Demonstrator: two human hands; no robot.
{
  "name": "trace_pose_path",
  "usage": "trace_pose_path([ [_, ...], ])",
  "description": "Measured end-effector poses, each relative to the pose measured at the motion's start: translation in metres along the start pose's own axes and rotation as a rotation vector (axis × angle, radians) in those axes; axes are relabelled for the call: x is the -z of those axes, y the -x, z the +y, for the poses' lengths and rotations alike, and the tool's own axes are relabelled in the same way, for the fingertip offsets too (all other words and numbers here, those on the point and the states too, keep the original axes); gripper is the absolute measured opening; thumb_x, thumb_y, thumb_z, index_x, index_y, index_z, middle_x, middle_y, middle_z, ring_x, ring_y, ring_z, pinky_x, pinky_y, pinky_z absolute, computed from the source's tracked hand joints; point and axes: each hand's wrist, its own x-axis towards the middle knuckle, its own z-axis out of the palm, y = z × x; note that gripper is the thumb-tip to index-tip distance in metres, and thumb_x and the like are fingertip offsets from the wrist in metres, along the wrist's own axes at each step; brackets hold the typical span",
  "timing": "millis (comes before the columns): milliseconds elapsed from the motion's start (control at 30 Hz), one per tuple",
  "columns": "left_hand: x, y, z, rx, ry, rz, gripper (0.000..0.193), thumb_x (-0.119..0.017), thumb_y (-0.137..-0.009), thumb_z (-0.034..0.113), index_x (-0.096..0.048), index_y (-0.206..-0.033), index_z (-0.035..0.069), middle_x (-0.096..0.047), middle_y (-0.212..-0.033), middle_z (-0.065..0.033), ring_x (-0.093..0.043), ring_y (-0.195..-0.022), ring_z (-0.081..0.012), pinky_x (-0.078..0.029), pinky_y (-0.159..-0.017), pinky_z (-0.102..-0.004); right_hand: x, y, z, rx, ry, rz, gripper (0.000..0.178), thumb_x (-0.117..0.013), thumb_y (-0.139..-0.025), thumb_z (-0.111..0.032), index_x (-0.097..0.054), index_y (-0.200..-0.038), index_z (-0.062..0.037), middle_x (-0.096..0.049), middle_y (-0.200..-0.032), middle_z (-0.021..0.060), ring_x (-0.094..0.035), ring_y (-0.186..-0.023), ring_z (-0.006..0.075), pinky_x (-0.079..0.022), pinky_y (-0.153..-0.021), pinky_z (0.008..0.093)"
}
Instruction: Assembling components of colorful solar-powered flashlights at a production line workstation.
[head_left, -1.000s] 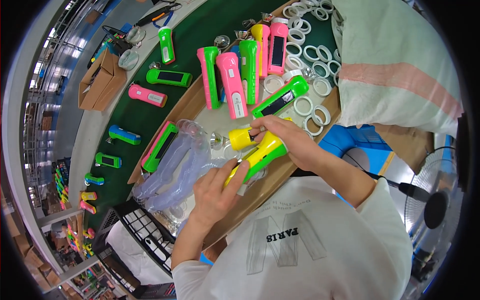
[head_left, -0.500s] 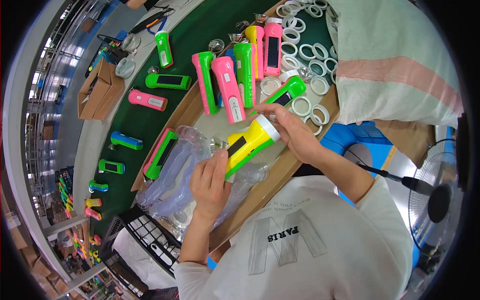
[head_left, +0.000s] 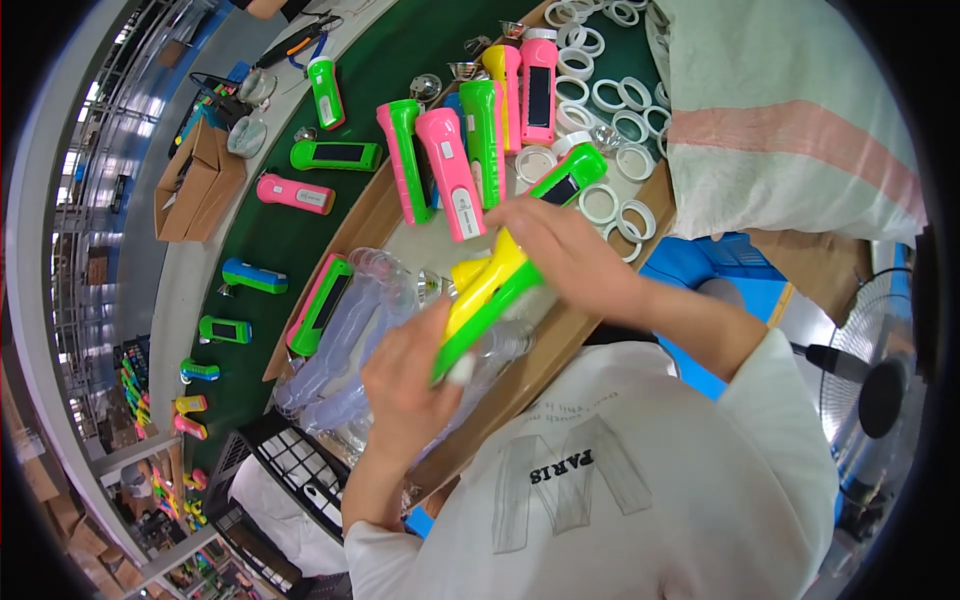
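Note:
A yellow and green flashlight [head_left: 489, 291] is held at a slant over a shallow cardboard tray. My left hand [head_left: 405, 378] is closed round its narrow handle end. Over the wide head end my right hand [head_left: 575, 255] is wrapped, so the white ring there is hidden. Just beyond my right fingers lie a pink flashlight [head_left: 452, 180] and a green one with a dark panel [head_left: 567, 178]. A shiny reflector cup [head_left: 432, 287] and part of another yellow body show behind the held flashlight. Bagged stacks of clear round lenses [head_left: 345, 335] lie beside my left hand.
Loose white rings [head_left: 599, 204] cover the tray's right end, next to a woven sack [head_left: 790, 130]. The tray's cardboard rim [head_left: 540, 372] runs along my front. Several flashlights lie on a green belt [head_left: 255, 225] to the left. A fan [head_left: 880, 400] stands at right.
My right hand has closed over the flashlight's head, covering the white ring that showed before. The flashlight has turned, showing more of its green side. My left hand has moved slightly left.

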Motion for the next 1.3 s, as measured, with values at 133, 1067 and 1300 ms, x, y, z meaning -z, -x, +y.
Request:
trace_pose_path([
  [133,-0.046,0.002,-0.016,-0.013,-0.14,-0.068,0.057,-0.074,-0.063,0.002,-0.059,-0.118,0.0,-0.066,-0.105,-0.0144,-0.063,-0.081,-0.0292,-0.051,-0.066,-0.0363,-0.01,-0.006,0.063,-0.393,-0.219,-0.04,0.04,-0.04,-0.1,-0.032,-0.057,-0.117,0.0,-0.06,-0.106,0.0096,-0.057,-0.1,0.0161,-0.047,-0.088,0.0302],
  [1067,-0.072,0.027,0.028,0.492,0.432,-0.188,0.061,-0.067,-0.073,0.004,-0.043,-0.129,0.002,-0.064,-0.099,-0.0215,-0.064,-0.089,-0.0389,-0.052,-0.074,-0.0421,-0.035,0.032,0.026,-0.18,-0.903,0.257,0.021,-0.063,-0.084,-0.007,-0.044,-0.093,-0.0084,-0.058,-0.102,0.0157,-0.064,-0.097,0.0265,-0.051,-0.088,0.0387],
  [1300,-0.083,0.026,0.012,0.53,0.556,-0.144,0.056,-0.068,-0.076,0.004,-0.043,-0.126,0.001,-0.063,-0.097,-0.0173,-0.065,-0.081,-0.0317,-0.053,-0.07,-0.0397,-0.034,0.022,0.034,-0.368,-0.989,0.261,0.032,-0.06,-0.091,-0.022,-0.045,-0.115,-0.0079,-0.055,-0.112,0.0103,-0.06,-0.106,0.0224,-0.049,-0.09,0.0356],
])
